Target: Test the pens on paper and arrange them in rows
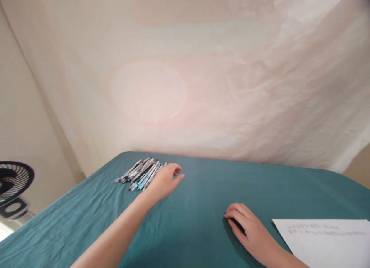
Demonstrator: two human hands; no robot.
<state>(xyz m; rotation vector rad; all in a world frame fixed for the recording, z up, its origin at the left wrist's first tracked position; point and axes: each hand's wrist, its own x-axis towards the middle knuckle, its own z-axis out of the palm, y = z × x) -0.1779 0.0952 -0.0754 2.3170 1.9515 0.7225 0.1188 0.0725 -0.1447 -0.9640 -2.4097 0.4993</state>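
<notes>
My left hand (165, 180) reaches over the table, just right of a heap of pens (141, 173). Its thumb stands apart from the curled fingers, and nothing shows between them. The pens lie loosely side by side, mostly clear, grey and black, with some light blue ones. My right hand (245, 227) is low over the cloth, to the left of a white sheet of paper (332, 247). Its fingers are bent in towards the thumb. A tiny dark spot shows at the fingertips; what they hold, if anything, is hidden.
A teal cloth (202, 198) covers the table. Blurred lines of writing run along the upper part of the paper. A black fan (14, 181) stands beyond the table's left edge. Pale, wrinkled fabric (202, 87) hangs behind the table.
</notes>
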